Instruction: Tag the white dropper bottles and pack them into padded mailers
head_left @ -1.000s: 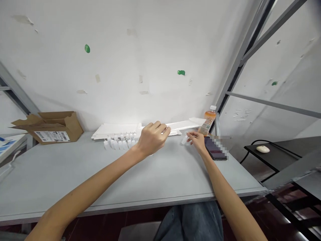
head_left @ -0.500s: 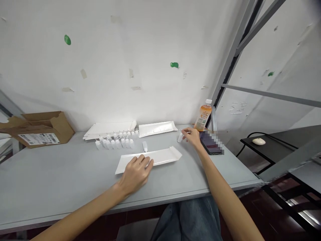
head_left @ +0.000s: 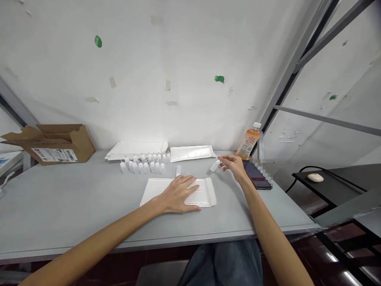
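My left hand (head_left: 180,195) lies flat with spread fingers on a white bubble mailer (head_left: 205,192), which rests on the grey table in front of me. To the right and further back, my right hand (head_left: 234,167) pinches a small white plastic bottle (head_left: 214,165) near its top, and the bottle tilts over the table. A similar small white bottle (head_left: 178,171) stands just behind the mailer, near my left fingertips. Further left, several small white bottles (head_left: 142,167) are grouped in rows.
Against the wall lie a stack of white mailers (head_left: 135,147) and another bubble mailer (head_left: 192,152). An open cardboard box (head_left: 64,145) sits at the back left. An orange drink bottle (head_left: 249,142) and a phone (head_left: 257,175) are on the right, beyond which a mouse (head_left: 315,177) rests on a black surface.
My left hand has spread out from a curled pose, and the mailer under it now lies flatter, showing a wider face. The small bottle in my right hand is more tilted. The view has shifted slightly.
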`<state>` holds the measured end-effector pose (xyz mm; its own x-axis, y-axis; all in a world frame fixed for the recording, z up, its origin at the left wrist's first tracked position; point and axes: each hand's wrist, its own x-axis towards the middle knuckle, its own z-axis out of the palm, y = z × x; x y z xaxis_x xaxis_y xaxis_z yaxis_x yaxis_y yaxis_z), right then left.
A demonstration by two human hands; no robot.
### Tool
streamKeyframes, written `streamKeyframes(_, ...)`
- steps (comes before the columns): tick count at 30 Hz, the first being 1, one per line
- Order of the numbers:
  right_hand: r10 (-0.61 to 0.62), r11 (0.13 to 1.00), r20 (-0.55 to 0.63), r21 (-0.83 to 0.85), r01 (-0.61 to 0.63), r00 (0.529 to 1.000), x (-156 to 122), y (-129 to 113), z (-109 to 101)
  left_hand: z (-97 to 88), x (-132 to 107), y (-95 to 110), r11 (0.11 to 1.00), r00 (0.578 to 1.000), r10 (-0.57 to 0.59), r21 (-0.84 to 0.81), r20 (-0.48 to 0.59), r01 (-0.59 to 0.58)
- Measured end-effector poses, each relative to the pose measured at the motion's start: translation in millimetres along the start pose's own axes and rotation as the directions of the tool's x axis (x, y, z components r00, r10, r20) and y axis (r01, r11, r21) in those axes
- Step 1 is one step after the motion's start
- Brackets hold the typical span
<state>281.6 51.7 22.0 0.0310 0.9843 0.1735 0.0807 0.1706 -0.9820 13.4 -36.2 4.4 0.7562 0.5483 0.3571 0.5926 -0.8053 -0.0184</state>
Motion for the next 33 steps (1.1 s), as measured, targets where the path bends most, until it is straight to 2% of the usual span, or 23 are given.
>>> streamKeyframes(3,0.035,0.997,0.167,0.065,-0.046,0.985,-8,-9,4,9.3,2,-2,0.996,0.999,-0.027,-0.082,0.021,0.029)
streamKeyframes(6,0.084,0.995,0.392,0.015,-0.097,0.916,-14,-14,10,12.4,0,-3,0.983,0.995,-0.096,-0.157,-0.002,0.095)
streamKeyframes(8,0.115,0.993,0.477,-0.040,-0.110,0.871,-17,-15,14,12.4,-1,-2,0.970,0.990,-0.138,-0.205,-0.022,0.131)
streamKeyframes(10,0.136,0.991,0.503,-0.078,-0.111,0.854,-18,-15,15,12.0,-1,-2,0.957,0.985,-0.170,-0.242,-0.036,0.157)
streamKeyframes(18,0.187,0.979,0.510,-0.171,-0.114,0.840,-18,-18,11,11.2,-2,-2,0.933,0.957,-0.278,-0.258,-0.082,0.249)
streamKeyframes(22,0.220,0.952,0.550,-0.302,-0.053,0.806,-23,-13,25,12.1,-2,-2,0.933,0.947,-0.299,-0.244,-0.117,0.264)
streamKeyframes(26,0.163,0.947,0.655,-0.313,0.068,0.738,-31,-7,46,12.4,-2,-1,0.935,0.941,-0.308,-0.229,-0.140,0.272)
streamKeyframes(30,0.100,0.922,0.669,-0.342,0.184,0.737,-37,-7,56,12.1,-3,-1,0.939,0.942,-0.301,-0.214,-0.145,0.268)
streamKeyframes(33,0.127,0.935,0.669,-0.328,0.137,0.732,-37,-10,53,10.6,-4,-1,0.940,0.943,-0.304,-0.205,-0.136,0.273)
